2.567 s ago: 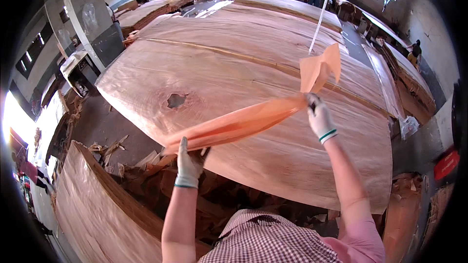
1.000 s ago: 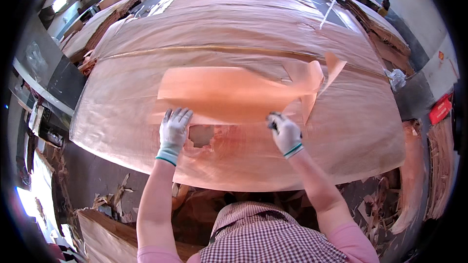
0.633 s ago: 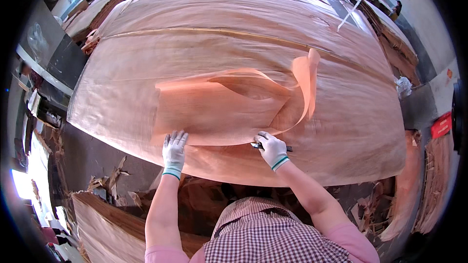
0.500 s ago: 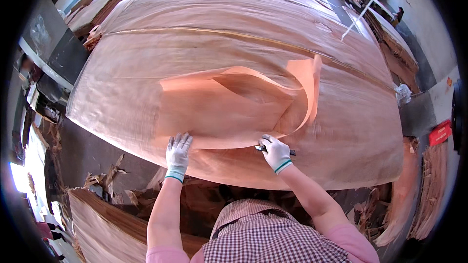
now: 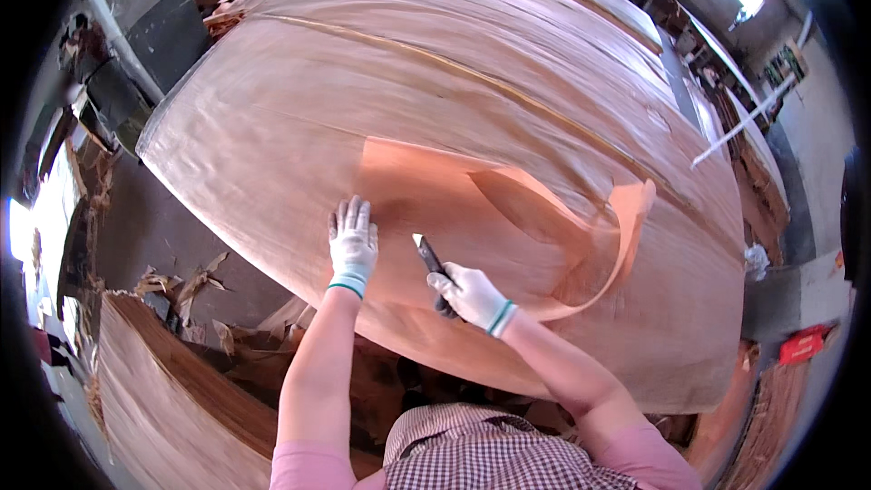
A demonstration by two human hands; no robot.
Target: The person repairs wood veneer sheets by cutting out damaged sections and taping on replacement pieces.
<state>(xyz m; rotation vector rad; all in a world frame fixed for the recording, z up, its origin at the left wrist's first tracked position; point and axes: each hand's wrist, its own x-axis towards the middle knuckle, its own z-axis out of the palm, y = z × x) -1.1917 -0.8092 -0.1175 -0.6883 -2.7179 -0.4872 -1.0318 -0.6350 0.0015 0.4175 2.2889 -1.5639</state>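
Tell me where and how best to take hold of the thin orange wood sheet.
Probably pinch the thin orange wood sheet by its curled right end, coming from the right: that end rises off the broad pinkish wood surface, while the left part lies flatter.

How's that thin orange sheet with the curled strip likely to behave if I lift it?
The orange sheet would probably flop, since its curled strip bends so freely. It looks light for its size, given the thin edges. That narrow strip might tear if tugged.
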